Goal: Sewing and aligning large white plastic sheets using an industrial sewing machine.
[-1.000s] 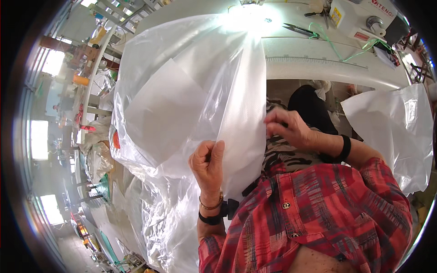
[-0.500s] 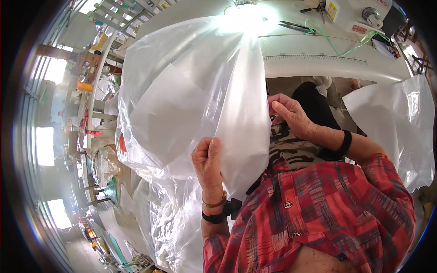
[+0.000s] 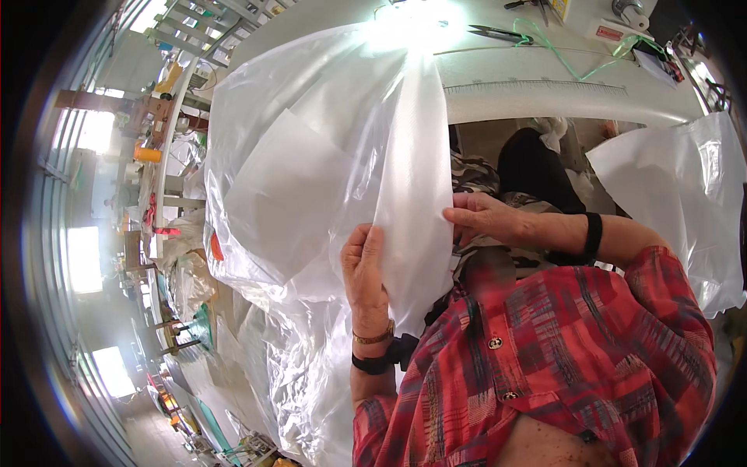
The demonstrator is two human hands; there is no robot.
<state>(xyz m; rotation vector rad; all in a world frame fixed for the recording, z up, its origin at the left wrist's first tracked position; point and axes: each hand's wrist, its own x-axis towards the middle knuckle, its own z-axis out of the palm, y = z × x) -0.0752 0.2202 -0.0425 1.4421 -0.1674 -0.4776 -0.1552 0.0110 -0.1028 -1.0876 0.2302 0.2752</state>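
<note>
A white translucent plastic sheet [image 3: 414,156] runs from under a glaring lamp [image 3: 416,27] on the sewing table down toward my lap. On the left fold of its narrow strip, my left hand [image 3: 363,261] is closed, thumb on top and fingers behind. My right hand [image 3: 484,218] pinches the strip's right edge between thumb and fingers, a little higher up. Farther left, the clear, wrinkled plastic [image 3: 303,373] spreads out and hangs off the table, with a whiter rectangular panel [image 3: 288,194] within it. Glare hides where the sheet gathers under the lamp.
Black thread snips [image 3: 498,34] lie by a green cord [image 3: 572,70] on the white tabletop [image 3: 537,105], which bears a ruler scale. Part of a sewing machine [image 3: 607,19] stands at the back right. Another white plastic sheet [image 3: 673,210] hangs at the right.
My right hand has come down and left from just off the sheet to pinch its right edge. My left hand has shifted slightly up the fold, still gripping. The view has tilted slightly.
</note>
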